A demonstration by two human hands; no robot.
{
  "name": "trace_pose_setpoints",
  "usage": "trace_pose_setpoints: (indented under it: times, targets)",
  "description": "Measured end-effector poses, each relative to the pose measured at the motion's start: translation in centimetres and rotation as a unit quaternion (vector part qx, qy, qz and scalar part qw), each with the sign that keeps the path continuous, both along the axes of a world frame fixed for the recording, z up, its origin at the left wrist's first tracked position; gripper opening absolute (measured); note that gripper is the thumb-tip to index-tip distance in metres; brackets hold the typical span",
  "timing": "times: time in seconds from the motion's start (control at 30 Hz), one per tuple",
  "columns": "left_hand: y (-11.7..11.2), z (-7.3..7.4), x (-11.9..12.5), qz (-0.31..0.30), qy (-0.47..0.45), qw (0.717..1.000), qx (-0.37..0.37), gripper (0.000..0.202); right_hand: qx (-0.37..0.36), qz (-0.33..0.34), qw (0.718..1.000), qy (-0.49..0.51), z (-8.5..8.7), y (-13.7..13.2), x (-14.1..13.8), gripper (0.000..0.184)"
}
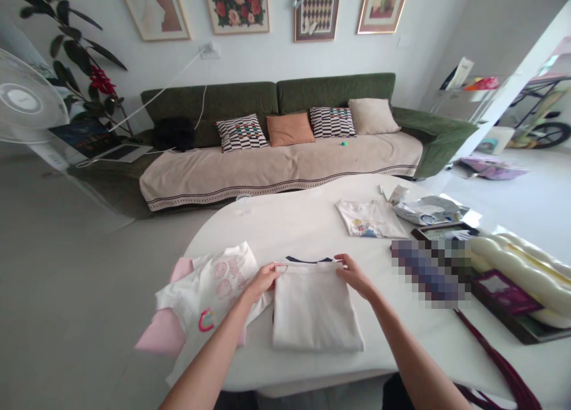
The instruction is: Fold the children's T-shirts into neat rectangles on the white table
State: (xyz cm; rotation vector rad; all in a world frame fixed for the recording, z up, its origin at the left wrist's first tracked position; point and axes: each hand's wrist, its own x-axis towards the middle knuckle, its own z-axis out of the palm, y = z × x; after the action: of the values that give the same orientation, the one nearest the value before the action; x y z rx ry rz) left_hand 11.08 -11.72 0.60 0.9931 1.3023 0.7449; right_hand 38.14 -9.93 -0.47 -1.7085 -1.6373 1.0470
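Shirt (317, 309) front and centre on the desk (289, 219), pale, folded into a tidy rectangle, a navy collar (308, 259) peeking out along the top edge! Left grip (263, 282) is closed, pinching the upper left corner of the fold, and right grip (352, 276) is closed on the upper right corner, both arms reaching in from the bottom of the view. Right beside the left grip, a white T-shirt (207, 294) with a pink print lies spread out, and a pink sleeve (163, 332) pokes out toward the desk's edge. Further up the desk, there's a folded printed tee (370, 218), and just past it a crumpled silver plastic bag (428, 210). Over on the right, a dark wooden tray (521, 332) sits under a puffy cream cushion (513, 273), with a maroon strap (495, 356) trailing down across the desk edge, and a blurred patch beside them hides whatever lies there. Behind all of this, a green sofa (334, 91) with a beige throw (276, 169) and patterned pillows (241, 133), and a white fan (27, 94) at far left!
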Motion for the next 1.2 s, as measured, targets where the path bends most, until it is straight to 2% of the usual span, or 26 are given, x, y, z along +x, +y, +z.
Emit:
trace_pose_setpoints:
  times: [0.17, 0.3, 0.43, 0.53, 0.67, 0.8, 0.93, 0.97, 1.03, 1.07, 1.13, 1.2]
  targets:
    - [0.0, 0.7, 0.1, 0.009, -0.033, 0.998, 0.055, 0.034, 0.04, 0.005, 0.999, 0.015, -0.3, -0.3, -0.2, 0.04]
    - [1.3, 1.1, 0.1, 0.032, 0.022, 0.994, 0.1, 0.03, 0.076, 0.013, 0.997, -0.003, -0.1, 0.4, -0.6, 0.037]
    - [2.4, -1.0, 0.3, 0.084, 0.128, 0.978, 0.142, 0.02, 0.083, -0.018, 0.995, -0.046, -0.6, 0.9, -0.9, 0.036]
    - [2.4, -2.9, 0.4, 0.093, 0.16, 0.97, 0.156, 0.016, 0.083, -0.057, 0.992, -0.08, -1.3, 0.9, -1.2, 0.038]
    - [2.2, -3.9, 0.5, 0.098, 0.199, 0.96, 0.172, 0.014, 0.089, -0.094, 0.984, -0.122, -2.0, 0.7, -1.4, 0.034]
    - [2.4, -3.7, 0.6, 0.104, 0.242, 0.948, 0.178, 0.016, 0.095, -0.095, 0.978, -0.161, -1.7, 0.5, -1.8, 0.033]
    - [2.2, -2.6, 1.2, 0.123, 0.279, 0.934, 0.187, 0.024, 0.118, -0.108, 0.964, -0.21, -0.6, -0.3, -3.2, 0.04]
    - [2.0, -2.2, 1.5, 0.129, 0.293, 0.924, 0.211, 0.029, 0.128, -0.112, 0.961, -0.22, -0.4, -0.7, -3.8, 0.043]
    - [1.3, -1.6, 2.2, 0.116, 0.333, 0.886, 0.301, 0.038, 0.151, -0.099, 0.952, -0.248, -0.3, -1.5, -5.0, 0.046]
    - [0.8, -1.4, 2.6, 0.087, 0.358, 0.86, 0.353, 0.04, 0.159, -0.079, 0.946, -0.27, -0.5, -2.0, -5.6, 0.047]
    - [-0.2, -1.6, 3.5, -0.009, 0.407, 0.809, 0.424, 0.043, 0.154, -0.033, 0.935, -0.318, -1.3, -3.0, -6.4, 0.051]
    - [-1.1, -2.1, 4.1, -0.095, 0.451, 0.782, 0.419, 0.048, 0.132, -0.002, 0.927, -0.352, -2.2, -3.7, -6.7, 0.058]
